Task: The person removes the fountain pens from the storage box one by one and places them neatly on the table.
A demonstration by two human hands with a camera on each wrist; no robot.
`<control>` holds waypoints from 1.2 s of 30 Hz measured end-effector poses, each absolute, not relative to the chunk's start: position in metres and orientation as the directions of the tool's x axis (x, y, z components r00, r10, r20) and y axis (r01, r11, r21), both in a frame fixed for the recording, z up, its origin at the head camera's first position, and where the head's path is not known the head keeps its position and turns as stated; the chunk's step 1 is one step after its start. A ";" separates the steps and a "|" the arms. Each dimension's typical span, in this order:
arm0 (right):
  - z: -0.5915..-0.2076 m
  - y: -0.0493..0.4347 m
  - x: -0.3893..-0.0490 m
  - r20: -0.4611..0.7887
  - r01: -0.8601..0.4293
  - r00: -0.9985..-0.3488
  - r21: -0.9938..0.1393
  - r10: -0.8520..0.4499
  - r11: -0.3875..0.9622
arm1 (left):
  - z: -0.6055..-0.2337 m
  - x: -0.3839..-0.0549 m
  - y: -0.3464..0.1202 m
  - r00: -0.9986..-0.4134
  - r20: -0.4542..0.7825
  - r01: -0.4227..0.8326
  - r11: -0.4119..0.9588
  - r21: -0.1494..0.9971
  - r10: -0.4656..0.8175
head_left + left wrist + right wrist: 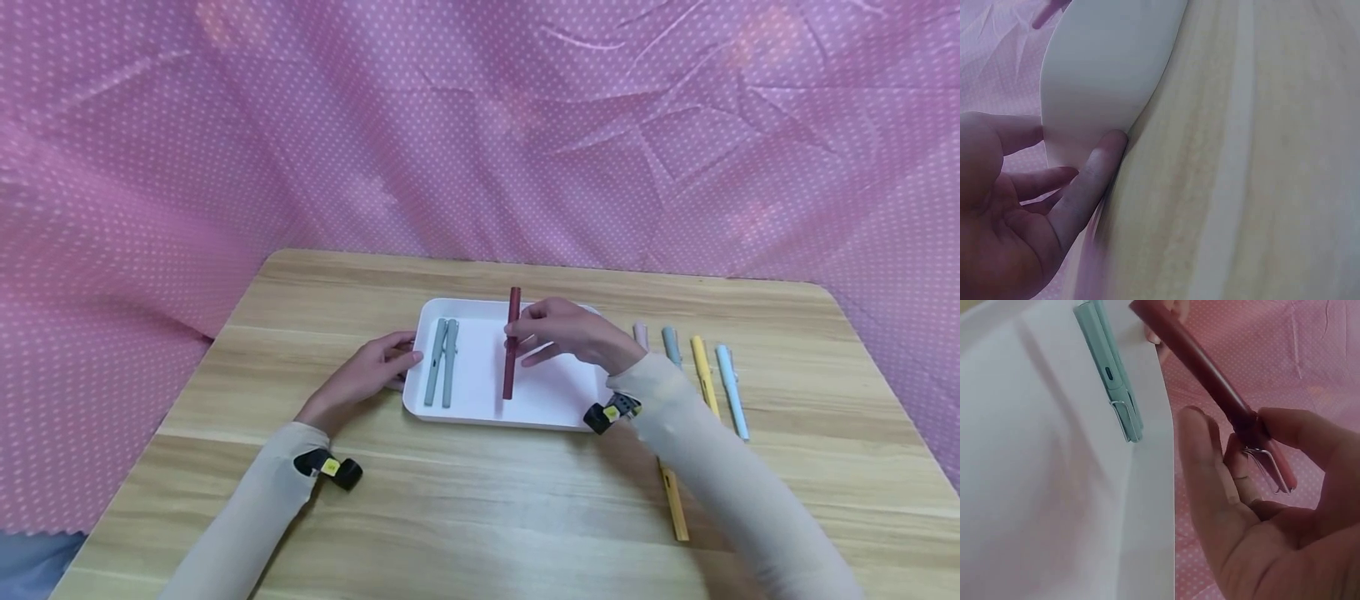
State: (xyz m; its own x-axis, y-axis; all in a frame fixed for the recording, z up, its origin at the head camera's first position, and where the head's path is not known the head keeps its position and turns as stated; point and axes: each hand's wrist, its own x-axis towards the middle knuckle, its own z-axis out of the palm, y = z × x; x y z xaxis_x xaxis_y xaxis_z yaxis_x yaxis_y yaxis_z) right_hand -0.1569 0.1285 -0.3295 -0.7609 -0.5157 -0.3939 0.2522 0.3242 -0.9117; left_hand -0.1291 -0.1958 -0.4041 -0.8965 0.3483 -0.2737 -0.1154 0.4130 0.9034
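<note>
My right hand [562, 329] pinches a dark red pen [1204, 369] by its capped end, between thumb and fingers. In the head view the pen is held over the white tray [480, 417], and its metal clip shows in the right wrist view. Two grey-green pens [441, 367] lie side by side at the tray's left end, clips toward the far side. At that same end my left hand [371, 367] holds the tray's edge, thumb near the rim. The left wrist view shows its thumb and fingers against the white outer wall [1104, 69].
Right of the tray, partly behind my right forearm, lie a mauve pen [640, 335], a grey-green pen [671, 343], a yellow pen [705, 375] and a light blue pen [732, 392]. An orange-yellow pen [675, 504] lies nearer. A pink dotted cloth [480, 150] hangs behind the wooden table [450, 517].
</note>
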 end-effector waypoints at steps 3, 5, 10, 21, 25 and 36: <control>-0.329 0.135 -0.155 -0.375 0.250 -0.770 -0.922 -0.516 0.297 | -0.404 -0.129 -0.196 -0.897 -0.271 -0.115 0.407 0.906 0.349; -0.328 0.140 -0.153 -0.359 0.234 -0.776 -0.928 -0.519 0.290 | -0.404 -0.129 -0.196 -0.898 -0.269 -0.114 0.406 0.907 0.349; -0.328 0.155 -0.148 -0.328 0.212 -0.808 -0.937 -0.489 0.279 | -0.405 -0.128 -0.196 -0.898 -0.273 -0.116 0.412 0.904 0.346; -0.328 0.188 -0.130 -0.324 0.222 -0.854 -0.934 -0.406 0.280 | -0.406 -0.131 -0.198 -0.898 -0.277 -0.115 0.423 0.899 0.343; -0.327 0.199 -0.123 -0.326 0.233 -0.866 -0.934 -0.378 0.271 | -0.408 -0.131 -0.199 -0.896 -0.267 -0.102 0.419 0.902 0.356; -0.322 0.229 -0.103 -0.327 0.231 -0.898 -0.920 -0.293 0.317 | -0.407 -0.132 -0.196 -0.895 -0.274 -0.108 0.426 0.898 0.352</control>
State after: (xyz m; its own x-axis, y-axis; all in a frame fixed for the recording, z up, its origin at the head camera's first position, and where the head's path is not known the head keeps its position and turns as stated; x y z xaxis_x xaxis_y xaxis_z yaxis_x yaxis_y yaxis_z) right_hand -0.1025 0.2291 -0.3215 -0.8984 -0.2934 -0.3267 0.2309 0.3172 -0.9198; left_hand -0.1316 -0.1963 -0.4067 -0.8952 0.3516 -0.2740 -0.1077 0.4258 0.8984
